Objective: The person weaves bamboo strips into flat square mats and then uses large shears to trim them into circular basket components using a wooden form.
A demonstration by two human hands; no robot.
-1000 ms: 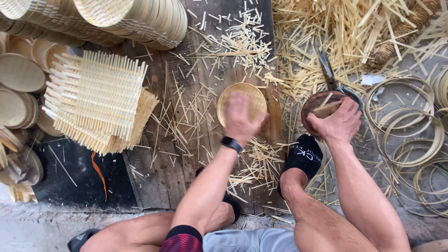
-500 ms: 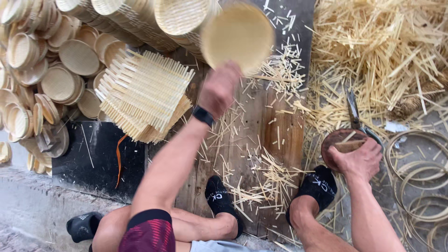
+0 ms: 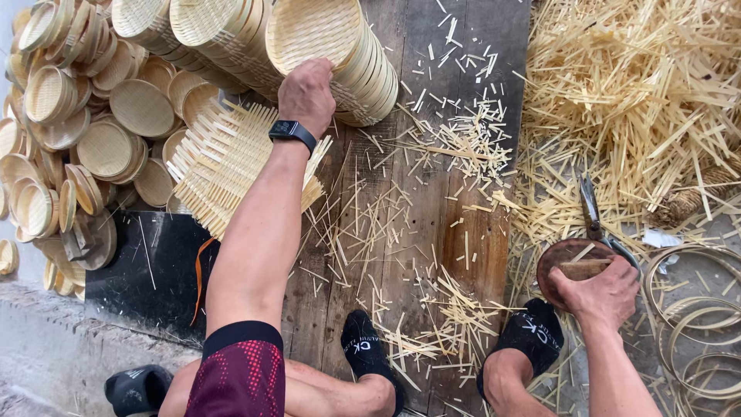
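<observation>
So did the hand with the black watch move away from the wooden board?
Yes. The left hand went from the dark wooden board up to the stack of round woven bamboo trays.

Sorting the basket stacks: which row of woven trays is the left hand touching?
The left hand rests on the rightmost row of trays, the one lying over the wooden boards; the other rows sit further left, untouched.

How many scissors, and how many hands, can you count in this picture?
1 pair of scissors, lying beside the offcut pile; more may be buried. 2 hands: left hand on the stacked baskets, right hand on the dark round mould.
</observation>
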